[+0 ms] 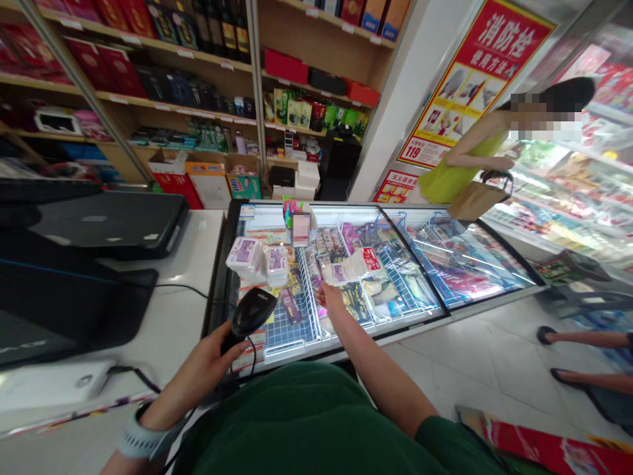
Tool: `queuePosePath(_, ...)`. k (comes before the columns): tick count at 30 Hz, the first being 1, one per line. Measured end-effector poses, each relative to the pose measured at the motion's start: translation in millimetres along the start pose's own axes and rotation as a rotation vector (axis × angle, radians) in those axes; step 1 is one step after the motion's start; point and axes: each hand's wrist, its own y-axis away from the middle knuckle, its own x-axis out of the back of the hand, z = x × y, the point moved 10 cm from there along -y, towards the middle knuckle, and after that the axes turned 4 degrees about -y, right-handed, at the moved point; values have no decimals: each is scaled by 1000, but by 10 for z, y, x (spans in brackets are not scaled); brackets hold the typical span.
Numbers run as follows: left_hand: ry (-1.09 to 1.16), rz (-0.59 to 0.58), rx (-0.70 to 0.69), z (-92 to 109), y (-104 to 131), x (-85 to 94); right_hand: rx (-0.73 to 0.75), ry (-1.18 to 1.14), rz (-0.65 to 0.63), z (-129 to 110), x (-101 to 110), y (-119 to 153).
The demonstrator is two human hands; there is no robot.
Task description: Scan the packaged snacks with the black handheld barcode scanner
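My left hand [213, 361] is wrapped around the handle of a black barcode scanner [253, 311], its head tilted up over the near left corner of a glass-topped freezer [257, 349]. My right hand [328, 298] is over the glass, its partly visible fingers loosely bent and apart. Just beyond it lies a row of white packs [349, 268] with a purple label at one end and a red one at the other; whether the fingertips touch them is unclear. Two stacks of similar purple-labelled packs [243, 254] [275, 264] stand to the left on the glass.
A small sign [301, 229] and a colourful cup of items [287, 212] stand at the freezer's far edge. To the left, a counter [190, 264] holds dark equipment [109, 221] with cables. A person in yellow [450, 171] with a paper bag [469, 201] is at the far right.
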Motion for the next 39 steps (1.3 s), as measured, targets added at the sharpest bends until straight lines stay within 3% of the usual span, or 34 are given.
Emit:
queuePosePath(7, 39, 31, 10, -80, 62, 70, 105, 72, -225, -374, -948, 344)
queuePosePath(10, 33, 53, 10, -77, 117, 136, 122, 121, -260, -443, -1182, 421)
queuePosePath(14, 11, 97, 6, -55, 188, 234, 110, 171, -263, -437, -1316, 457)
queuePosePath(28, -35, 77, -9, -83, 144, 185, -5, -36, -270, -446, -1202, 414)
queuePosePath(34, -3, 19, -17, -54, 86, 89, 43, -98, -237, -503, -911, 353)
queuePosePath(39, -30, 1, -44, 148, 21, 15, 129, -104, -166, -579, -535, 292)
